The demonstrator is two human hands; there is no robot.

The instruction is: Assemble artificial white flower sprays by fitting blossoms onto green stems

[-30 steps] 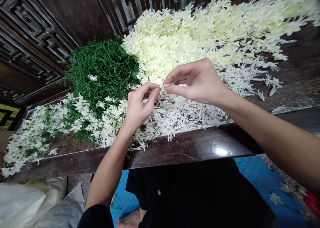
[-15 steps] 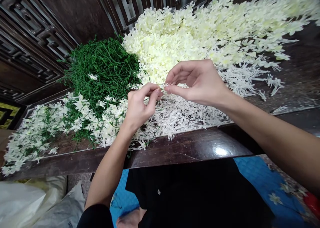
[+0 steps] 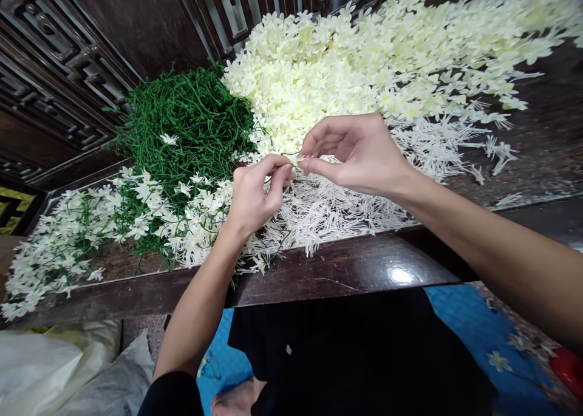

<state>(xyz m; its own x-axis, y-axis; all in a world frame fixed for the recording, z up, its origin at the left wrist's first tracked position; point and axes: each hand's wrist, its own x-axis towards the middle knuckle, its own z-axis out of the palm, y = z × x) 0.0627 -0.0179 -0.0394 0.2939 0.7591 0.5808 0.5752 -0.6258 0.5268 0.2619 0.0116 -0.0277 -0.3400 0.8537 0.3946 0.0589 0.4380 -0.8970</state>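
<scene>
Above one white heap [image 3: 337, 212], two hands [image 3: 255, 192] [image 3: 359, 152]

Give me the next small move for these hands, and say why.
I'd hold the left hand steady and ease the right hand slightly closer: their fingertips nearly meet above the white strands, and a tiny white piece shows at the right ones. How it sits is too small to tell.
</scene>
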